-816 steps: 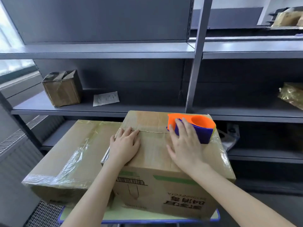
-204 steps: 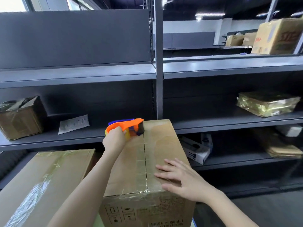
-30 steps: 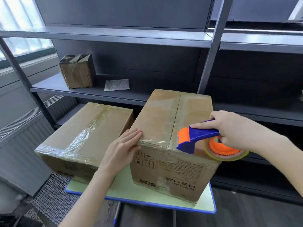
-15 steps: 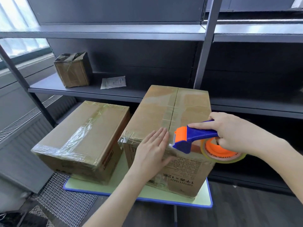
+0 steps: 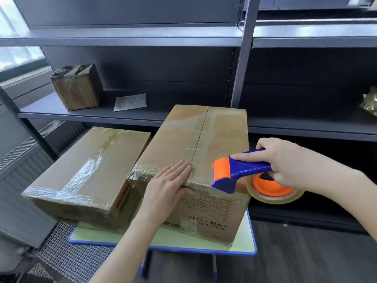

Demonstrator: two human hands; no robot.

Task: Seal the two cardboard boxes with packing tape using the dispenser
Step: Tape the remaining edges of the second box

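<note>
Two cardboard boxes stand side by side on a small green table (image 5: 246, 240). The right box (image 5: 216, 135) is taller and has clear tape along its centre seam and across its near top edge. The left box (image 5: 85, 170) is lower and also carries shiny tape. My left hand (image 5: 169, 184) lies flat with straight fingers on the right box's near top edge, pressing the tape. My right hand (image 5: 285, 162) grips the blue and orange tape dispenser (image 5: 234, 172) at the box's near right corner, its tape roll hanging off the box's right side.
Dark metal shelving (image 5: 130, 37) runs behind the table. A small worn box (image 5: 76, 86) and a paper slip (image 5: 130, 102) lie on the left shelf. A shiny wrapped package (image 5: 370, 103) sits at the right edge. A metal grate (image 5: 67, 256) covers the floor at left.
My left hand has slid from the box's front face up onto its near top edge. The dispenser in my right hand has stayed at the near right corner.
</note>
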